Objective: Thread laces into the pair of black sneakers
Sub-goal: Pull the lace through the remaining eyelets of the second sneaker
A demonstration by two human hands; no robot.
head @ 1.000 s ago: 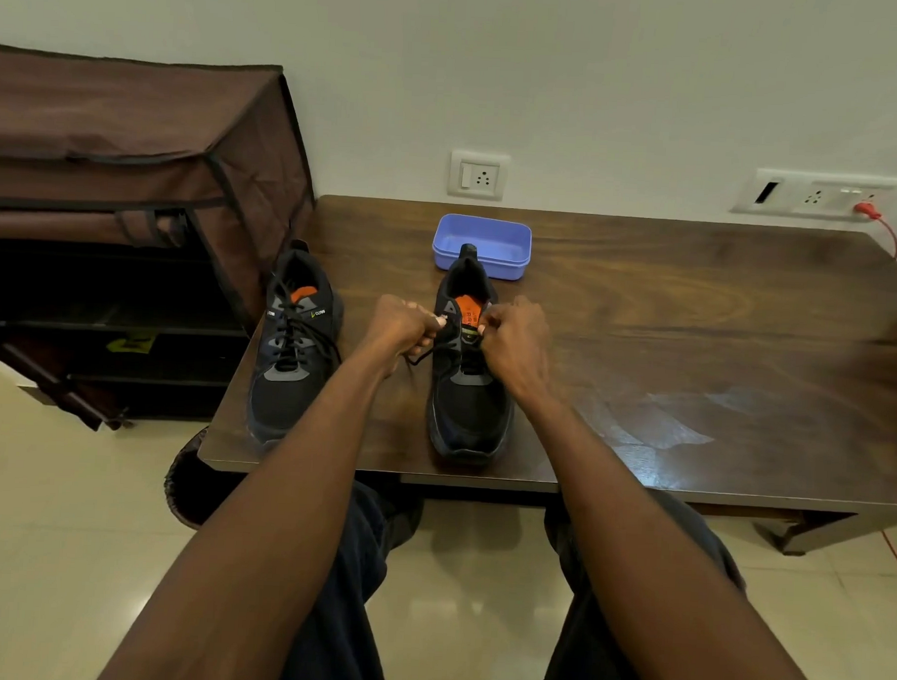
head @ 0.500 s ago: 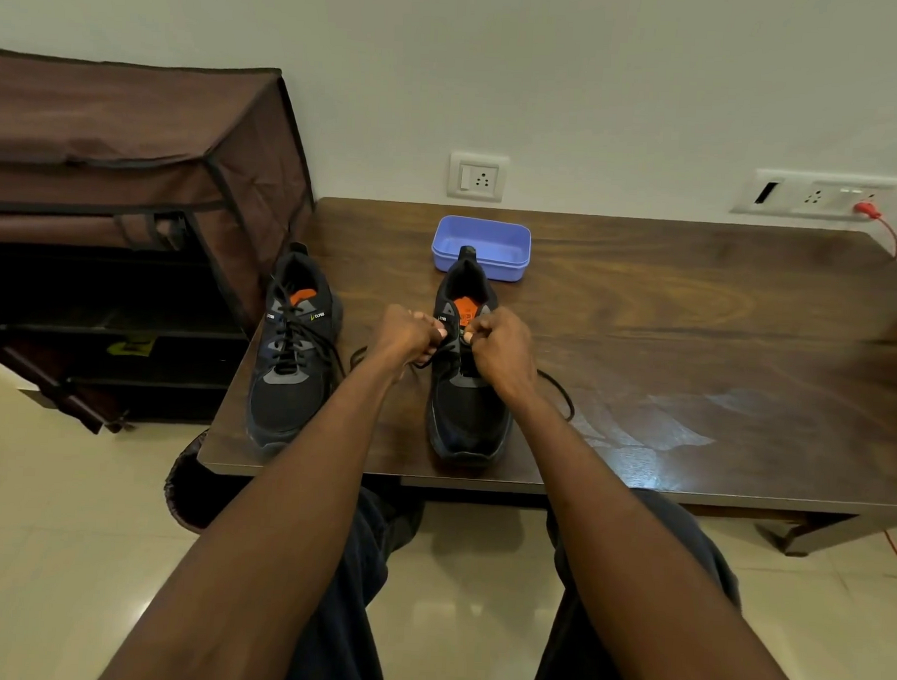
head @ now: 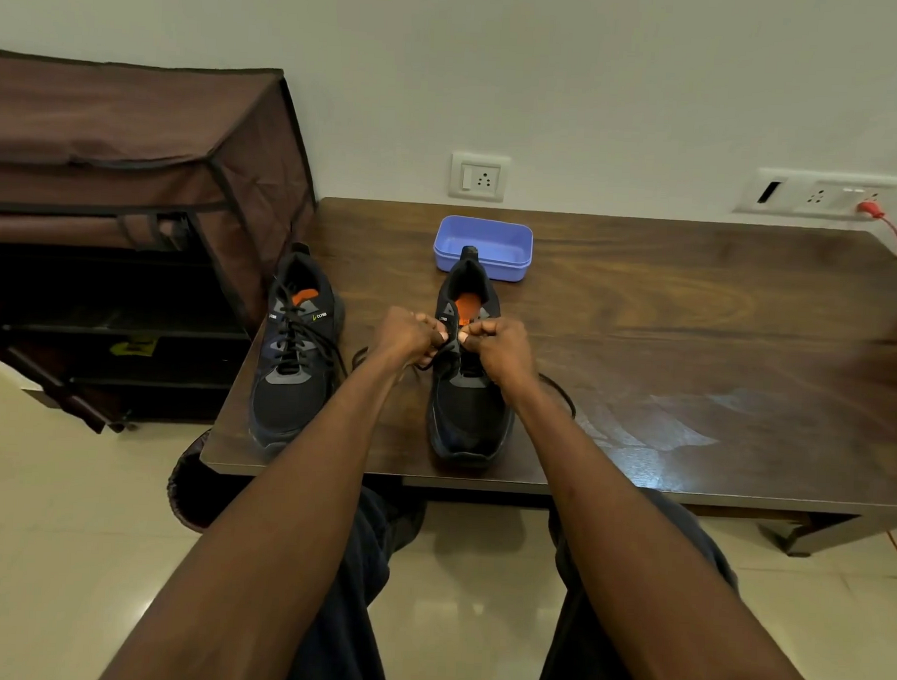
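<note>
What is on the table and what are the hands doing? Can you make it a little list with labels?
left sneaker: black sneaker near the table's left edge, lace already through it
right sneaker: black sneaker in the middle, being laced
lace: black lace trails out on both sides of the right sneaker
left hand: left hand pinches the lace over the right sneaker
right hand: right hand pinches the lace too
box: blue box behind the right sneaker
table: dark wooden table
</note>
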